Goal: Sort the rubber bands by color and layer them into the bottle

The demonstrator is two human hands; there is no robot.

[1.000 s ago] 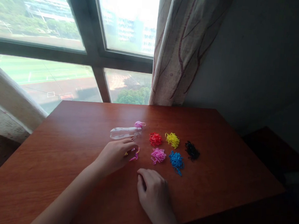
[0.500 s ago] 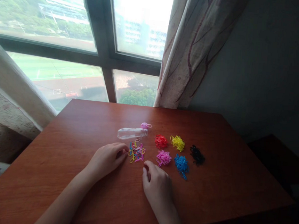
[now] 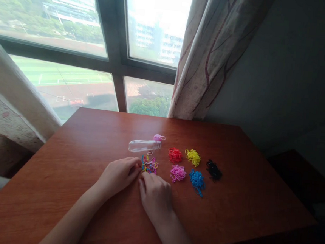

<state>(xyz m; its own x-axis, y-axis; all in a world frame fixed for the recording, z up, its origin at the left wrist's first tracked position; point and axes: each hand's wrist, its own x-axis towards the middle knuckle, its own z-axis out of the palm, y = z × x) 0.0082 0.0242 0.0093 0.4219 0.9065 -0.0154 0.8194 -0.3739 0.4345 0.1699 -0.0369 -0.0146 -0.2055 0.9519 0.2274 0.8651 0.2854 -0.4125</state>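
A small mixed pile of coloured rubber bands lies on the brown table, pink, yellow and blue among them. My left hand rests at the pile's left edge, fingers curled together; whatever its fingertips hold is hidden. Just in front of the pile, my right hand has thumb and forefinger pinched close to my left fingertips, and I cannot make out what is between them. Behind the pile a clear plastic bottle lies on its side, its neck pointing right. A pink cap with a loop lies by the neck.
Sorted heaps of bands lie to the right: red, yellow, pink, blue and black. The table meets a window at the back, with a curtain on either side.
My right hand has moved left to the front of the mixed pile, near my left fingertips. My left hand has stayed nearly in place.
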